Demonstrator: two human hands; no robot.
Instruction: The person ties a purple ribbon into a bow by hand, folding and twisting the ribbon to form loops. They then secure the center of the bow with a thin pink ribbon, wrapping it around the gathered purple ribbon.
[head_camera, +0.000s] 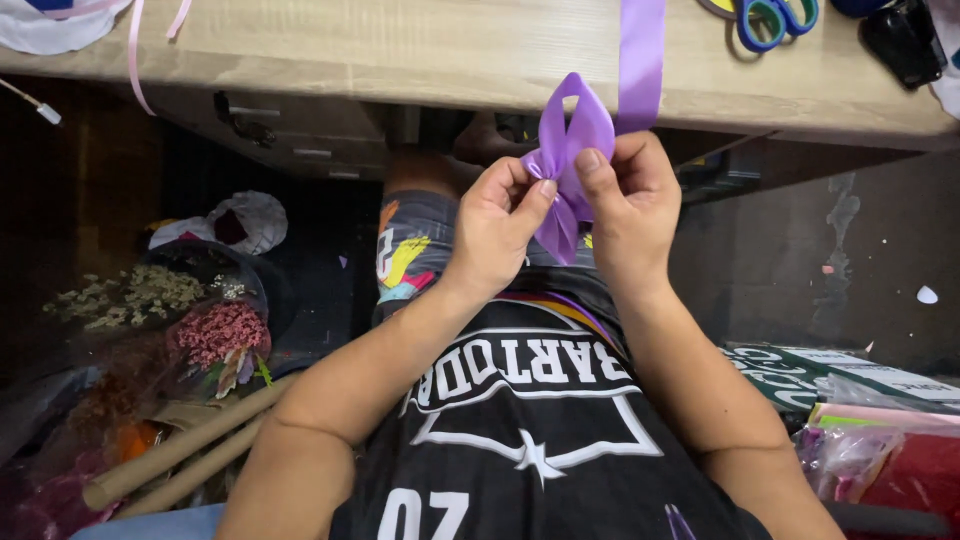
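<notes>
**Purple ribbon being pinched into a bow above the lap**

Both hands are holding a purple satin ribbon (565, 150) in the air, just below the front edge of the table (420, 50). The left hand (495, 225) is pinching the gathered waist of the ribbon between thumb and forefinger, fingers (540, 195) closed tight on it. The right hand (630, 200) is pressing the same knot from the other side, thumb flat on the fold, also closed on the ribbon. One loop is standing up above the pinch; a tail is hanging down below; a long strip is running up over the table and out of view.

The ribbon is looking very light, thin, limp and glossy, so it is probably slipping easily and creasing where squeezed. The crossing at the waist seems the sound place to grip, since the loops would likely collapse if held.

The knot itself is being hidden behind the fingertips, and the ribbon's spool is cut off. Blue-and-green scissors (770, 20) are only partly showing at the top edge.
</notes>
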